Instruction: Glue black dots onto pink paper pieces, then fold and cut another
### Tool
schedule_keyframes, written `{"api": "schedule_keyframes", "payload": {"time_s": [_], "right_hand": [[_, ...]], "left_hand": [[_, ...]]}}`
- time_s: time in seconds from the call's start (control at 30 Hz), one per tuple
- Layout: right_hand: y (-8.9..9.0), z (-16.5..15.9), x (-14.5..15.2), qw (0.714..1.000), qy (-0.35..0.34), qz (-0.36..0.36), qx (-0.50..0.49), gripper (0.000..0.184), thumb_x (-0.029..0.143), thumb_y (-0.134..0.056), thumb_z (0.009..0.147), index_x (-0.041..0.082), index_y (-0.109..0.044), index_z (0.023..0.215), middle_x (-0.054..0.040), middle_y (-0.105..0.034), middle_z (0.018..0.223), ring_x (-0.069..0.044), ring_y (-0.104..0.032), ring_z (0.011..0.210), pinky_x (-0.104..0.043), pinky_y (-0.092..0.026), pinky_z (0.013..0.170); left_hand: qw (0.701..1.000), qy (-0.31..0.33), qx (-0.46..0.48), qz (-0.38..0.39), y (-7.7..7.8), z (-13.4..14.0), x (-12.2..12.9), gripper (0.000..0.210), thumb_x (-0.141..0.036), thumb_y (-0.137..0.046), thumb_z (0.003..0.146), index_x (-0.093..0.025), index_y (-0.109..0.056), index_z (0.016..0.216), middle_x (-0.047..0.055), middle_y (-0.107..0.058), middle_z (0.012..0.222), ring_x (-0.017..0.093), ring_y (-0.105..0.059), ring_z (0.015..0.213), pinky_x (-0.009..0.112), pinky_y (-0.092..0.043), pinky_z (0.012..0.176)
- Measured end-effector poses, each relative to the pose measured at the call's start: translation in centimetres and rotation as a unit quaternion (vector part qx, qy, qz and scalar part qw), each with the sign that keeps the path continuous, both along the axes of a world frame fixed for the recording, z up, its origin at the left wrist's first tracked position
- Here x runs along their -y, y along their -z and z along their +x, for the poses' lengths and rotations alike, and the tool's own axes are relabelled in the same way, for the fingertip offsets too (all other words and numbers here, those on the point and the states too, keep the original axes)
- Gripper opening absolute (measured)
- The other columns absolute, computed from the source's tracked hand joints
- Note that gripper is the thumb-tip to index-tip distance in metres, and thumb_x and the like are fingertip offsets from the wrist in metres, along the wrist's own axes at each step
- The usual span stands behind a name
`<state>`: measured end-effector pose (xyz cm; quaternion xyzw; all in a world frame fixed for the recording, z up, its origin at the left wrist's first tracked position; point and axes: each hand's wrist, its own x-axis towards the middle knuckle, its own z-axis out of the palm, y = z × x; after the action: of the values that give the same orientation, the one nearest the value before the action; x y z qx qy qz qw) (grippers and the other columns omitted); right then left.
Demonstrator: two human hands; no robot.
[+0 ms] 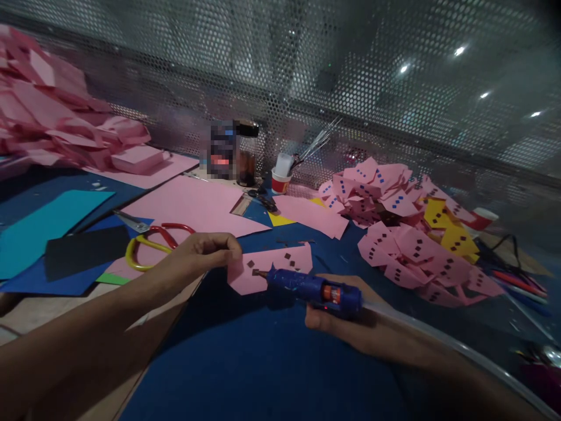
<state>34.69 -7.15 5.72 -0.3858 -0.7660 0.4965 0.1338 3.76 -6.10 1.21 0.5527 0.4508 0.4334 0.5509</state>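
A pink paper piece [243, 279] with small dark squares on it is pinched at its left end by my left hand [217, 248]. My right hand [342, 324] is wrapped round a blue glue gun [291, 280], with a clear glue stick [421, 321] trailing from its back. The gun's nozzle points left and lies over one of the dark squares; whether it touches the paper I cannot tell. The gun hides part of the piece's lower right. Left of my left hand lie scissors [153, 242] with red and yellow handles.
Pink and yellow paper pieces [394, 204] with dark squares are heaped at the right. Folded pink paper [48, 105] piles up at the far left. Pink sheets [188, 204], a black piece [87, 251] and a paper cup [280, 182] stand or lie before a perforated metal panel [284, 70].
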Motion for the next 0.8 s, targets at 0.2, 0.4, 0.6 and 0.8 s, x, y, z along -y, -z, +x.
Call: {"api": "schedule_keyframes", "payload": {"time_s": [0.2, 0.4, 0.6, 0.8], "right_hand": [[0.49, -0.03, -0.18, 0.998, -0.038, 0.056, -0.012, 0.030, 0.037, -0.080, 0.088, 0.018, -0.057, 0.083, 0.0039, -0.051, 0.077, -0.009, -0.046, 0.064, -0.021, -0.034, 0.056], [0.52, -0.10, -0.32, 0.995, -0.051, 0.080, -0.001, 0.028, 0.036, -0.079, 0.090, 0.018, -0.058, 0.083, 0.0029, -0.052, 0.080, -0.010, -0.048, 0.069, -0.023, -0.035, 0.058], [0.87, -0.12, -0.25, 0.995, -0.042, 0.089, -0.010, 0.026, 0.038, -0.078, 0.091, 0.018, -0.061, 0.086, 0.0031, -0.053, 0.080, -0.010, -0.049, 0.069, -0.023, -0.035, 0.059], [0.85, -0.26, -0.22, 0.996, -0.031, 0.086, -0.017, 0.027, 0.037, -0.079, 0.090, 0.018, -0.060, 0.084, 0.0031, -0.054, 0.080, -0.010, -0.050, 0.068, -0.022, -0.035, 0.059]], "left_hand": [[1.000, 0.002, -0.011, 0.007, -0.13, -0.03, 0.09, 0.018, -0.025, -0.069, 0.088, -0.019, -0.070, 0.071, -0.002, -0.068, 0.066, 0.012, -0.061, 0.065, 0.021, -0.048, 0.067], [1.000, 0.008, -0.024, 0.011, -0.18, -0.38, -0.08, 0.017, -0.028, -0.070, 0.089, -0.020, -0.071, 0.074, -0.002, -0.069, 0.068, 0.013, -0.061, 0.067, 0.022, -0.048, 0.069], [0.999, 0.019, -0.039, 0.021, -0.02, -0.72, -0.29, 0.016, -0.028, -0.069, 0.089, -0.020, -0.072, 0.075, -0.001, -0.070, 0.068, 0.014, -0.062, 0.068, 0.023, -0.049, 0.069], [0.999, 0.014, -0.035, 0.025, -0.05, -0.59, -0.25, 0.018, -0.028, -0.069, 0.089, -0.020, -0.072, 0.074, -0.001, -0.070, 0.067, 0.014, -0.063, 0.068, 0.023, -0.049, 0.069]]}}
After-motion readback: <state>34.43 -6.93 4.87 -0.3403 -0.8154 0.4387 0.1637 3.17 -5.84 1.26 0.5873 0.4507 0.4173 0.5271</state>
